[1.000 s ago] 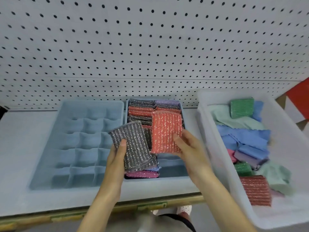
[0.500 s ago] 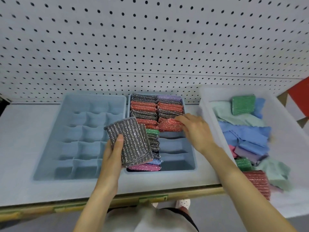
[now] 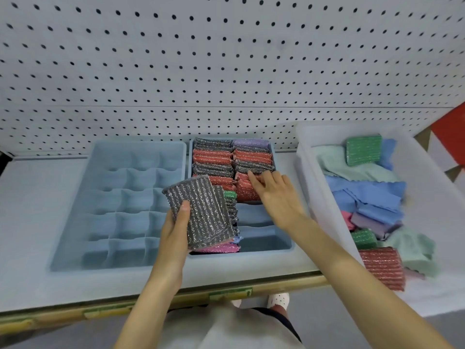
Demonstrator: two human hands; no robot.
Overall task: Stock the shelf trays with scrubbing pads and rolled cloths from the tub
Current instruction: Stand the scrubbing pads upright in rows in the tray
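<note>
My left hand (image 3: 176,226) grips a grey glittery scrubbing pad (image 3: 200,211), held above the left column of the right-hand blue tray (image 3: 284,244). My right hand (image 3: 275,191) rests with fingers spread on a red scrubbing pad (image 3: 245,190) standing in that tray's right column, just in front of the rows of grey, red and purple pads. A green pad (image 3: 230,195) and a pink pad (image 3: 221,248) show beside and below the grey one. The white tub (image 3: 305,157) at right holds blue and mint cloths, green pads and a red pad (image 3: 382,267).
A second blue tray (image 3: 75,222) with many small compartments sits on the shelf to the left. A white pegboard wall (image 3: 226,71) rises right behind the trays. The shelf's front edge (image 3: 151,301) carries yellow-green price strips.
My right hand carried the red pad forward into the tray's right column and now presses it upright against the row. My left hand stayed nearly still with the grey pad.
</note>
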